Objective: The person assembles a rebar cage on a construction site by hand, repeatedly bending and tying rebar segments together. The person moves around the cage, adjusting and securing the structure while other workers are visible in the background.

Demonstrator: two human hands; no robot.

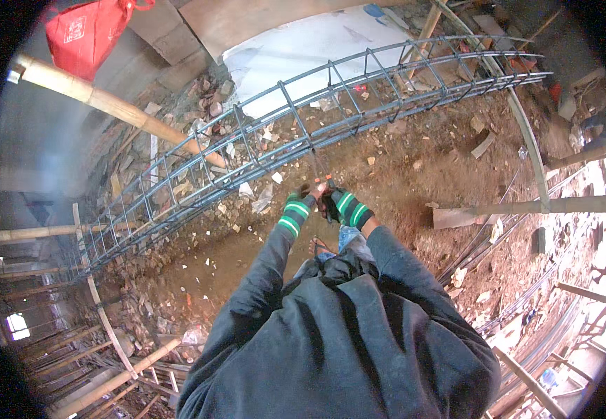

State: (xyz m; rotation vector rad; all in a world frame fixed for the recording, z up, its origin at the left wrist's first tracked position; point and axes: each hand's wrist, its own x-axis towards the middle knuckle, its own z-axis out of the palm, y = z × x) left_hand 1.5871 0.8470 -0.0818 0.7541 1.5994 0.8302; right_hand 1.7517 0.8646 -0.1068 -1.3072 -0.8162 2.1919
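My left hand (305,194) and my right hand (331,202) are close together in front of my body, both in dark gloves with green and white striped cuffs. Their fingers are curled in around a small dark tool with orange-red ends (318,181). Its kind is too small to make out, and most of it is hidden by the fingers. Just beyond the hands runs a long steel rebar cage (308,136), made of long bars with square stirrups. A thin dark piece reaches from the hands toward its near bars.
Bamboo poles (107,101) hold up the cage at left, with wooden supports (526,146) at right. Rubble and dirt (240,244) cover the ground. A white sheet (303,56) lies behind the cage; a red bag (86,35) hangs far left. Long rods (484,244) lie at right.
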